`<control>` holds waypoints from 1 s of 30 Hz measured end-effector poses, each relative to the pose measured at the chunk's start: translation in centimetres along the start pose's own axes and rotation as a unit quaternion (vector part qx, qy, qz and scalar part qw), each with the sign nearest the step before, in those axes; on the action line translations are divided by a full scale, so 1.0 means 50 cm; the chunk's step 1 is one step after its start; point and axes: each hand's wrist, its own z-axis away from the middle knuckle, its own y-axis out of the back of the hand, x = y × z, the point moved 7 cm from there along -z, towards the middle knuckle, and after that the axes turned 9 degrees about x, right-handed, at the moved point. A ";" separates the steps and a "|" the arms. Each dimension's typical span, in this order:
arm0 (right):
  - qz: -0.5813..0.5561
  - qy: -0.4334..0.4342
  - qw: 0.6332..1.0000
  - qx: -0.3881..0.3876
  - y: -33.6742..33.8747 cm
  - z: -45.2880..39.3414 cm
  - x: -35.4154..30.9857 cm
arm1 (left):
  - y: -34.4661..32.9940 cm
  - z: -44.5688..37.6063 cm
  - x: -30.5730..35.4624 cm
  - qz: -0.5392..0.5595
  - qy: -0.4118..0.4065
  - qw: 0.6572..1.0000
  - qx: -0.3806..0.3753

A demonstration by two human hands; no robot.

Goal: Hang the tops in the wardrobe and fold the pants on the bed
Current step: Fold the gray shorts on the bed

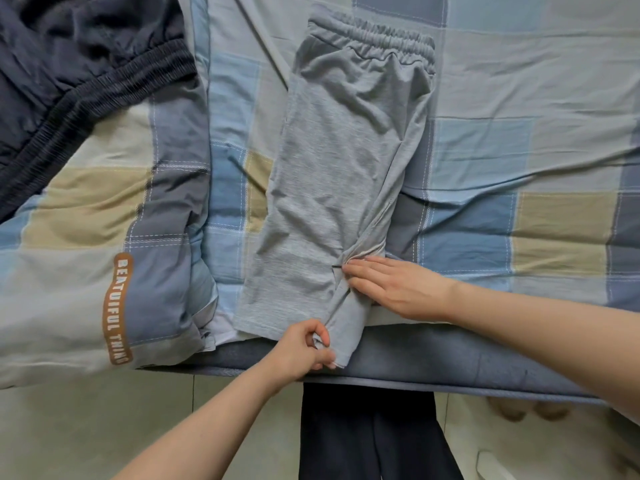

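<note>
Light grey pants (pixel 332 174) lie lengthwise on the bed, folded leg over leg, with the elastic waistband at the far end and the leg hems at the near edge. My left hand (pixel 304 348) pinches the hem of the grey pants at the bed's near edge. My right hand (pixel 391 289) rests flat, fingers straight, on the right side of the pants near the hem, pressing the cloth down. A dark navy garment (pixel 69 71) with a ribbed elastic band lies bunched at the far left.
A checked blue, grey and tan sheet (pixel 519 150) covers the bed. A folded quilt (pixel 86 271) in the same pattern, with an orange lettered label, lies on the left. The bed's blue edge (pixel 450 362) runs across below the hands. Pale floor tiles lie beneath.
</note>
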 end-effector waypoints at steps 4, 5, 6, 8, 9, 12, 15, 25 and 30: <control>0.096 0.021 0.995 0.008 -0.035 0.013 0.012 | 0.030 0.012 0.020 -0.319 -0.122 0.937 -0.071; 0.101 0.020 0.995 0.017 -0.042 0.012 0.012 | 0.045 0.017 0.040 -0.453 -0.214 0.864 -0.054; 0.107 0.018 0.994 0.027 -0.049 0.009 0.011 | 0.063 0.021 0.065 -0.546 -0.312 0.778 -0.014; 0.123 0.005 0.991 0.053 -0.056 0.003 0.007 | 0.097 0.044 0.122 -0.619 -0.473 0.625 0.052; 0.130 -0.009 0.989 0.065 -0.059 -0.001 0.005 | 0.115 0.047 0.144 -0.636 -0.520 0.566 0.065; 0.111 -0.053 0.989 0.085 -0.068 -0.009 -0.008 | 0.200 0.001 0.182 -0.715 -0.532 0.449 0.055; 0.077 -0.081 0.990 0.082 -0.071 -0.013 -0.012 | 0.250 -0.056 0.206 -0.776 -0.511 0.369 0.040; -0.492 -0.316 0.809 0.052 -0.035 -0.016 0.088 | 0.247 -0.098 0.259 -0.529 -0.408 0.742 0.056; -0.749 -0.567 0.297 0.174 -0.051 0.020 0.194 | 0.324 -0.144 0.298 0.024 -0.114 0.968 0.223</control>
